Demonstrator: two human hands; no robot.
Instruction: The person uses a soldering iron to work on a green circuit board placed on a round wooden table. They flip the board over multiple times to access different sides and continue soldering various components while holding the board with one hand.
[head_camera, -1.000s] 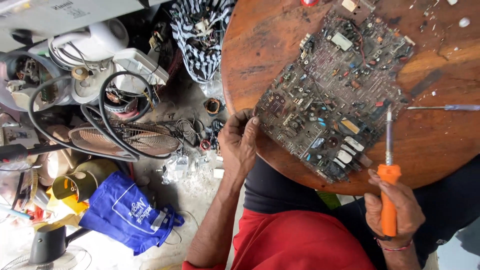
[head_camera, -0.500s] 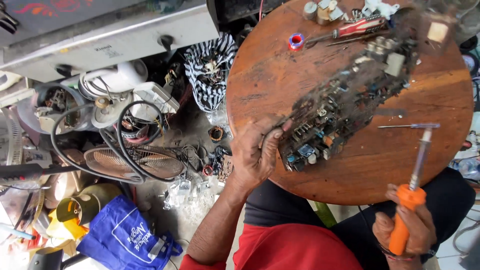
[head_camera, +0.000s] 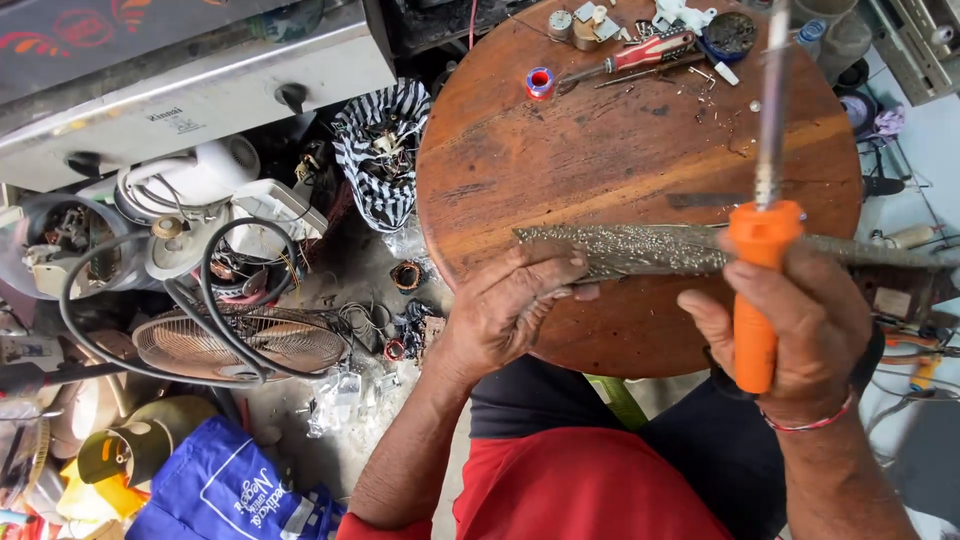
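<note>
The circuit board (head_camera: 640, 250) is held up on edge above the round wooden bench (head_camera: 600, 150), its solder side, speckled with silvery joints, tilted toward the camera. It looks a stiff, light thing, but fragile: thin laminate with sharp pin ends, so it is best gripped by its bare rim, not across the joints or the parts on the far face. That is how the left hand (head_camera: 510, 310) has it, its fingers (head_camera: 545, 270) curled over the board's left end and pinching the edge against the thumb. The right hand (head_camera: 800, 320) is wrapped tight around the orange handle of a soldering iron (head_camera: 762, 230), fingers pressed together in a fist, the metal shaft pointing up past the board's upper edge.

On the far side of the bench lie a red-handled screwdriver (head_camera: 640, 55), a small roll of red tape (head_camera: 540, 82), and loose screws and bits. On the floor to the left sit a striped bag of parts (head_camera: 380, 150), a fan grille (head_camera: 240, 345), a coiled black cable (head_camera: 215, 300) and a blue bag (head_camera: 225, 490).
</note>
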